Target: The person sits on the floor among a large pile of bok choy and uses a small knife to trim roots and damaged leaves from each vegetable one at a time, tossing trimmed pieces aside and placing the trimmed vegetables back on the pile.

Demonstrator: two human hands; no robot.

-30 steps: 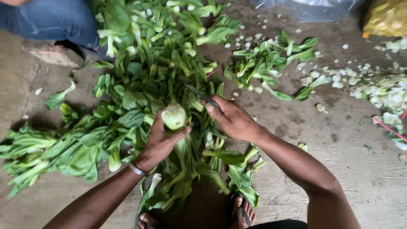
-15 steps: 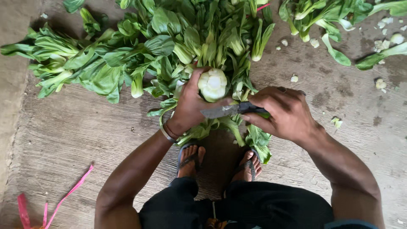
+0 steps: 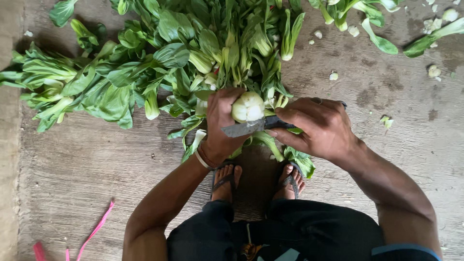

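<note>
My left hand point(image 3: 218, 126) grips a head of bok choy point(image 3: 248, 106) by its pale, round base, which faces up at me. My right hand point(image 3: 319, 126) holds a knife point(image 3: 246, 128) whose grey blade lies flat just under that base, pointing left and touching it. Both hands hover over the near edge of a big pile of leafy green bok choy point(image 3: 159, 67) spread on the concrete floor. A bracelet sits on my left wrist and a ring on my right hand.
My feet in sandals point(image 3: 258, 181) stand just below the hands. Cut white stem ends and loose leaves point(image 3: 386, 29) lie scattered at the upper right. Pink plastic strips point(image 3: 92, 232) lie at the lower left. The floor point(image 3: 82, 164) is worn grey concrete.
The view has swung so the pile sits higher and further left. The knife blade has come up against the base of the bok choy in my left hand.
</note>
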